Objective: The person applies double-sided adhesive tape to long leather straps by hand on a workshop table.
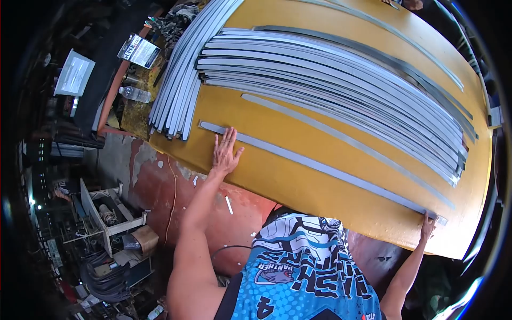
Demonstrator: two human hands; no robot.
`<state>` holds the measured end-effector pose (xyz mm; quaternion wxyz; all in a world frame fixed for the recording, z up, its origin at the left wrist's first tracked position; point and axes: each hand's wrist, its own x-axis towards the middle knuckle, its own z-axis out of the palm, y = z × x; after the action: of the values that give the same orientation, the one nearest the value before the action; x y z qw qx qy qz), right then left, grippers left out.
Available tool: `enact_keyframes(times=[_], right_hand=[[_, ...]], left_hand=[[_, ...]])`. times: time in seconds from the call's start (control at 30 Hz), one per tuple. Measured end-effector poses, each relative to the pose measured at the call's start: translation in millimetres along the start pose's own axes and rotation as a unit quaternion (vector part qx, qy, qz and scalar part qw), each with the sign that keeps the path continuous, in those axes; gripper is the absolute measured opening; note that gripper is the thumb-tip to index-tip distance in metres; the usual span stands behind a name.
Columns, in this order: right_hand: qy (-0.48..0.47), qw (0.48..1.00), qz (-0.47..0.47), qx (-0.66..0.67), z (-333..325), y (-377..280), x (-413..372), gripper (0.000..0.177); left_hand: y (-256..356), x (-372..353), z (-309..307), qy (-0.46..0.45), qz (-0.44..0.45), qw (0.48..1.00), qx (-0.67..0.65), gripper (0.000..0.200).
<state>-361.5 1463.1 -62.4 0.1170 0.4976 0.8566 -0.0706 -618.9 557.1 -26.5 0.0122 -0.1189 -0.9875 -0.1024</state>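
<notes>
A long, flat grey strip [320, 169] lies diagonally across the yellow tabletop [256, 184], close to its front edge. My left hand [226, 153] rests flat near the strip's left end, fingers stretched out over it. At the far right end, my right hand [427, 229] grips the strip's near edge with its fingertips; part of its fingers is hidden. Just beyond lies a thinner metal strip [341, 143], roughly parallel. Behind that is a wide stack of grey strips [320, 80].
More strips [184, 80] are bundled crosswise at the left. Beside them are a water bottle [135, 94], a labelled can [140, 50] and a white container [74, 73]. A wooden rack [109, 213] stands on the floor lower left. Another person's hand [412, 4] shows at the far edge.
</notes>
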Motion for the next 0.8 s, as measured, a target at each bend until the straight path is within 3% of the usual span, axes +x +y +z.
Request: enact_keyframes(times=[0.07,0.13,0.2,0.27,0.4,0.53,0.6,0.63,0.67,0.73,0.77,0.8], right_hand=[[0.001,1.0,0.028,0.005,-6.1,-5.5,-3.0,0.104],[-0.012,0.999,0.028,0.016,-11.8,-6.5,-5.9,0.106],[-0.012,0.999,0.008,0.04,-17.4,-5.8,-3.7,0.106],[-0.014,0.998,-0.011,0.063,-17.8,-5.7,-5.6,0.106],[0.005,0.996,-0.024,0.091,-13.2,0.6,3.1,0.11],[0.0,0.985,-0.012,0.172,-23.6,-1.7,2.7,0.113],[0.012,0.983,-0.011,0.181,-8.5,9.5,21.3,0.112],[0.055,0.977,-0.014,0.204,-3.0,9.2,24.5,0.101],[0.065,0.976,-0.008,0.21,7.3,9.8,30.8,0.101],[0.158,0.967,0.093,0.179,18.7,18.1,41.4,0.088],[0.155,0.956,0.203,0.142,0.9,-13.0,14.7,0.078],[0.164,0.929,0.257,0.21,45.2,14.4,50.9,0.09]], left_hand=[[-4.1,-0.1,6.2,0.008,0.002,1.0,-0.016,0.074],[-8.0,2.6,13.7,0.072,-0.078,0.994,-0.018,0.072],[-18.0,3.4,17.2,0.072,-0.082,0.993,-0.046,0.071],[-37.5,7.7,16.5,0.11,-0.154,0.982,-0.002,0.074],[-61.9,8.3,-3.9,0.054,-0.182,0.982,0.02,0.077],[-70.4,12.0,-16.4,0.07,-0.147,0.983,0.085,0.067],[-72.1,19.7,-19.1,0.138,-0.112,0.98,0.089,0.057],[-67.9,24.9,-25.8,0.13,-0.155,0.977,0.068,0.053],[-64.8,29.8,-28.9,0.119,-0.196,0.972,0.044,0.049],[-92.6,36.3,-9.4,0.194,-0.222,0.955,-0.014,0.044],[-88.1,39.6,-15.8,0.216,-0.226,0.949,-0.024,0.045],[-91.9,39.6,-12.3,0.204,-0.262,0.943,-0.02,0.057]])
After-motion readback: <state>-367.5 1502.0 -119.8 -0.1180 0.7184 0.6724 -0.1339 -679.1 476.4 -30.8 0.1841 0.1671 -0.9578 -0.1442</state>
